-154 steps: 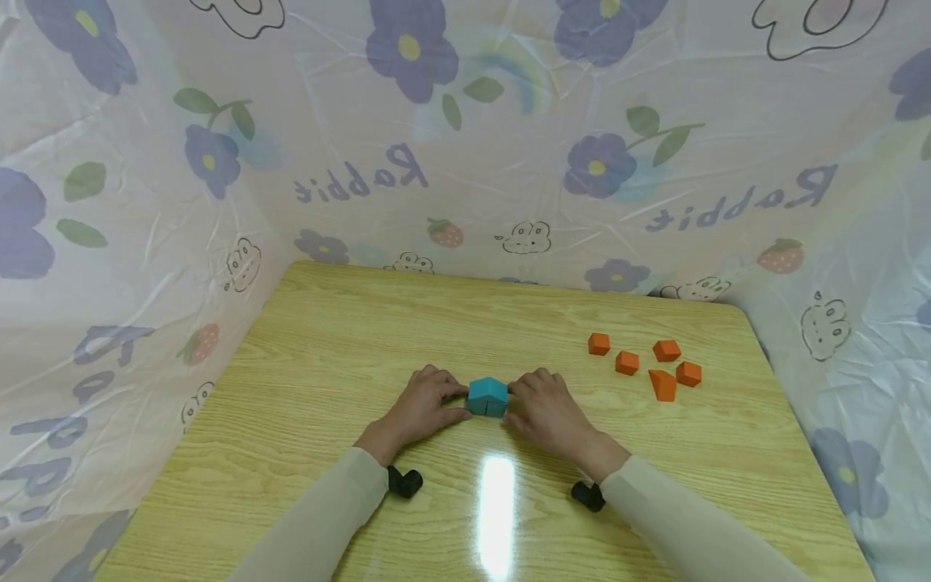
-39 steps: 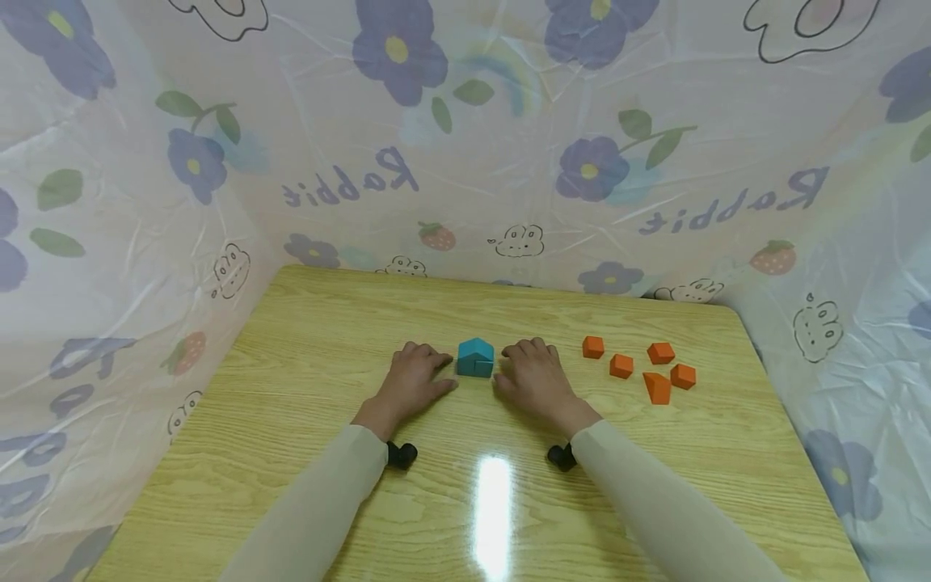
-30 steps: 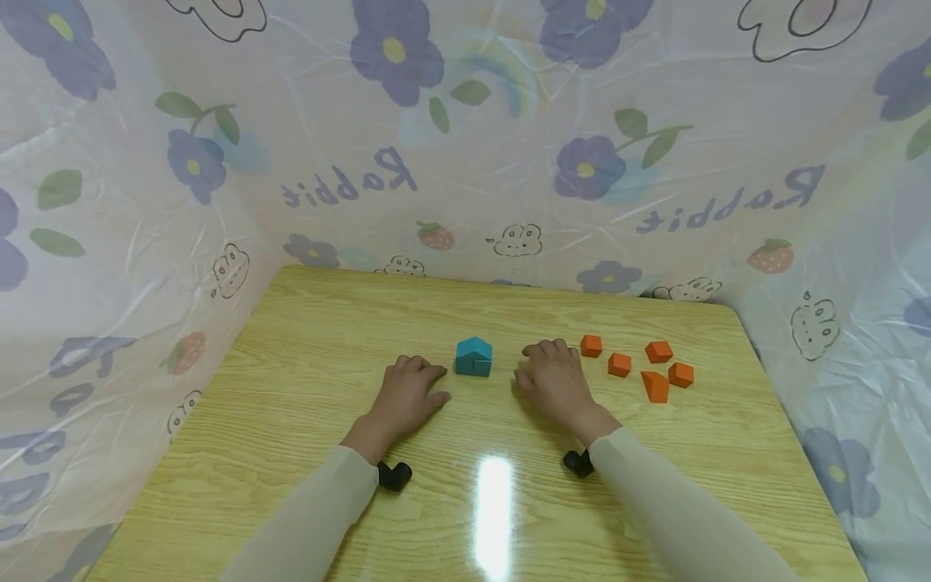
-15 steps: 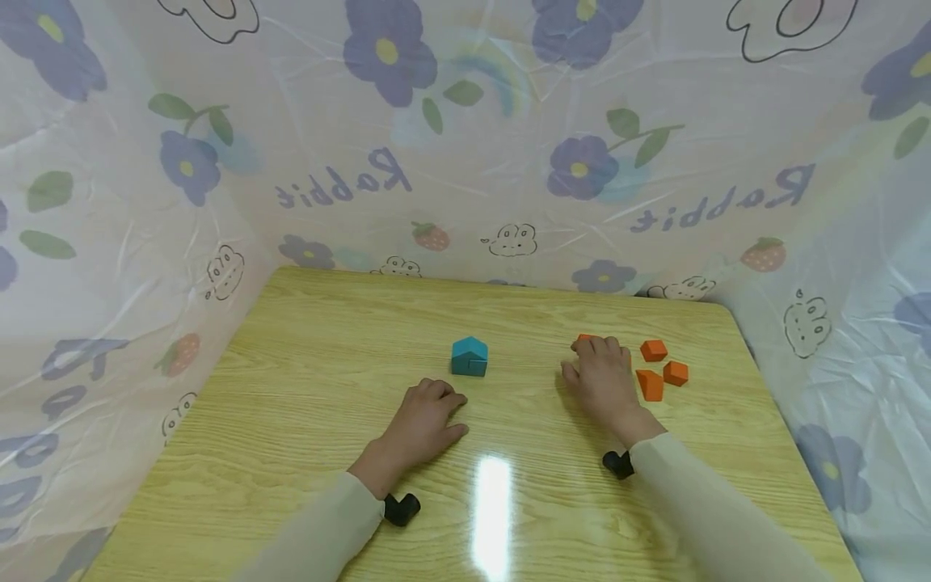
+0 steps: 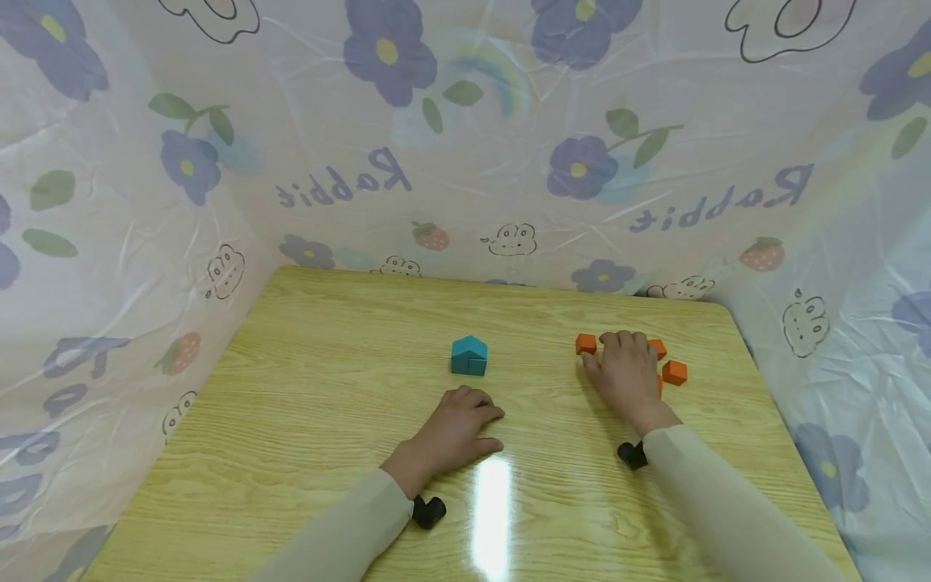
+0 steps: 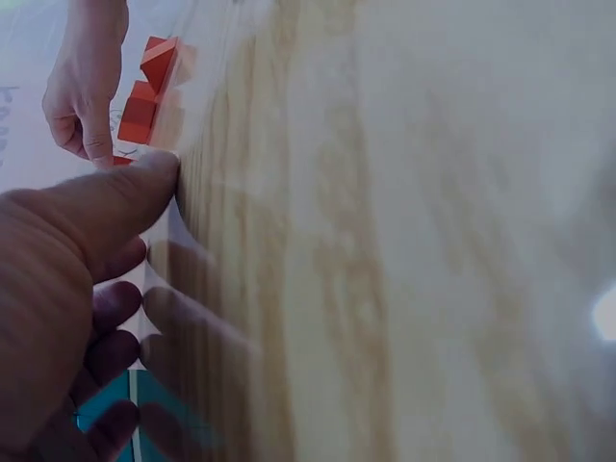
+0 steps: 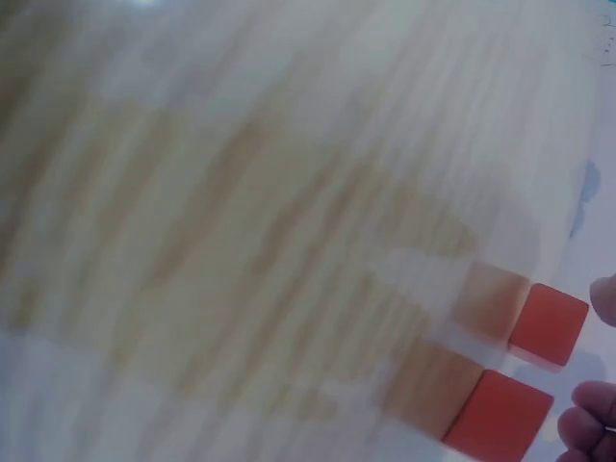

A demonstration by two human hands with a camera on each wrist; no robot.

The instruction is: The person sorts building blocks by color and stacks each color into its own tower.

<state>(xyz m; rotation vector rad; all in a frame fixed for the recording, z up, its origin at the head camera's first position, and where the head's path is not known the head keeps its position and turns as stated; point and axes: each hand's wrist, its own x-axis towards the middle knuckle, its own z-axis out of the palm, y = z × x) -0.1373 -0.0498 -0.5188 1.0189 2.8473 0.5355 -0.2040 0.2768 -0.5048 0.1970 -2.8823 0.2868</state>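
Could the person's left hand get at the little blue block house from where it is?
Probably yes: the left hand appears to hold nothing, the blue block house stands just beyond its fingers, and the head view shows only tabletop between them.

wood-grain table (image 5: 549,477), white glare patch (image 5: 491,517) on top; flowered sheet (image 5: 473,174) behind, mirrored "rabbit" lettering (image 5: 342,190).
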